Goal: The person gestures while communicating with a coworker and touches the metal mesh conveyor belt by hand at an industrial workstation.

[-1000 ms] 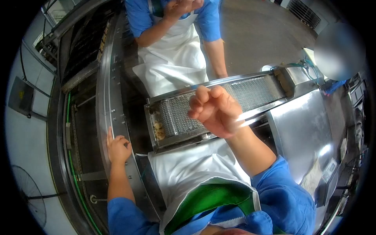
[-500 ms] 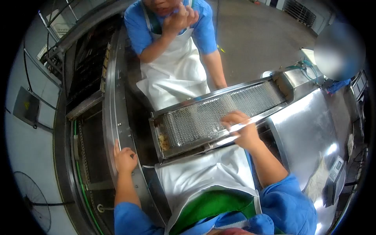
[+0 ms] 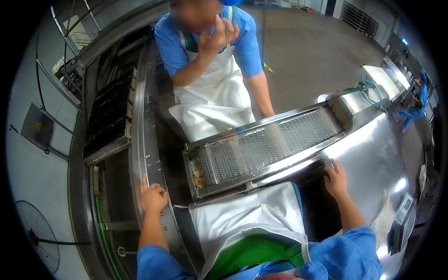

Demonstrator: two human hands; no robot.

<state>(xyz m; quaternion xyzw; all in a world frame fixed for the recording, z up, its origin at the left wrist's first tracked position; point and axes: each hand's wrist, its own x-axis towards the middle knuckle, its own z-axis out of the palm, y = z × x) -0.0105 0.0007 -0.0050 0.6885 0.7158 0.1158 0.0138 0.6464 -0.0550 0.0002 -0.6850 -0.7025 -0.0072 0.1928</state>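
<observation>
My left hand [image 3: 154, 198] rests on the long metal side rail [image 3: 140, 154] of the large machine at left. Its index finger points along the rail and the other fingers bend loosely, with nothing visible in them. At the near edge of the smooth metal table [image 3: 368, 158] is my right hand [image 3: 336, 179], its fingers closed around a thin, pale, flat strip [image 3: 326, 159] that sticks out past the fingertips. Between my hands lies a narrow conveyor with a metal mesh belt [image 3: 261, 145]. Yellowish crumbs [image 3: 199, 178] sit at its left end.
A co-worker in a white apron [image 3: 212, 100] stands across the conveyor, one hand [image 3: 217, 38] raised near the face. A digital scale [image 3: 402, 212] and a pale cloth [image 3: 383, 219] lie at right. Dark trays [image 3: 112, 107] line the left machine. Another person [image 3: 416, 103] is far right.
My right hand has moved right, from above the mesh belt to the metal table's edge. My left hand stays on the rail. The view has shifted slightly.
</observation>
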